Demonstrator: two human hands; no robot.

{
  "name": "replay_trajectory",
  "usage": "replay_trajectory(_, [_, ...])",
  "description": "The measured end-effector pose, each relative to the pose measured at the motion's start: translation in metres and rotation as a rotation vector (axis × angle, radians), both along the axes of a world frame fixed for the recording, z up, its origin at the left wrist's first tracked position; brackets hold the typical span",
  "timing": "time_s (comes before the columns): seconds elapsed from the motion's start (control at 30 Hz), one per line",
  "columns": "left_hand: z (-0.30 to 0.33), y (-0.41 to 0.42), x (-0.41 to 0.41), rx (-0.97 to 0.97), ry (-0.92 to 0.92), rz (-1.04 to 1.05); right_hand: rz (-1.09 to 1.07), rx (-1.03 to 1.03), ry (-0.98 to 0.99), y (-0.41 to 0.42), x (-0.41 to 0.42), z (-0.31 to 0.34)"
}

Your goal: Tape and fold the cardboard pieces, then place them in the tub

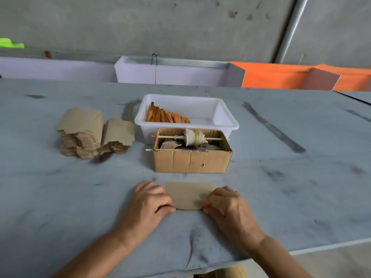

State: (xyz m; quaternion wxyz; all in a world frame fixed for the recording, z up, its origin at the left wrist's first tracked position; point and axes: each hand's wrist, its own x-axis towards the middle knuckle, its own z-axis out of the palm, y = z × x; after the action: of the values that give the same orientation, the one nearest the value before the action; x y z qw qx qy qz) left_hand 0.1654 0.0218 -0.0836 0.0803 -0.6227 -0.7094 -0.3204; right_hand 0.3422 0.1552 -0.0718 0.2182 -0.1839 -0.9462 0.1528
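— Pinching a cardboard piece (pixel 185 194) flat on the grey worktop (pixel 60 197), left hand (pixel 149 201) and right hand (pixel 224 203) clamped on its near corners.

— Far along?

— Hardly. Tape roll (pixel 193 137) idle on its stick over the carton (pixel 191 157). Few folded pieces (pixel 167 116) in the white tub (pixel 226 122); tall unfolded stack (pixel 88 133) left. Concrete wall (pixel 180 23) behind.
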Motion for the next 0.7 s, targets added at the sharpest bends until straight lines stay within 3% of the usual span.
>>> replay_trajectory(0.2, [-0.002, 0.004, 0.006, -0.154, -0.282, 0.244, -0.257, -0.149, -0.001, -0.008, -0.006, -0.010])
replay_trajectory(0.43, [-0.002, 0.014, 0.009, -0.305, -0.364, 0.442, -0.527, -0.302, -0.174, -0.004, -0.022, -0.004])
replay_trajectory(0.6, [0.000, 0.016, 0.009, -0.334, -0.388, 0.523, -0.562, -0.479, -0.310, 0.004, -0.025, 0.010])
replay_trajectory(0.7, [0.000, 0.013, 0.008, -0.306, -0.439, 0.554, -0.577, -0.564, -0.270, 0.006, -0.023, 0.012])
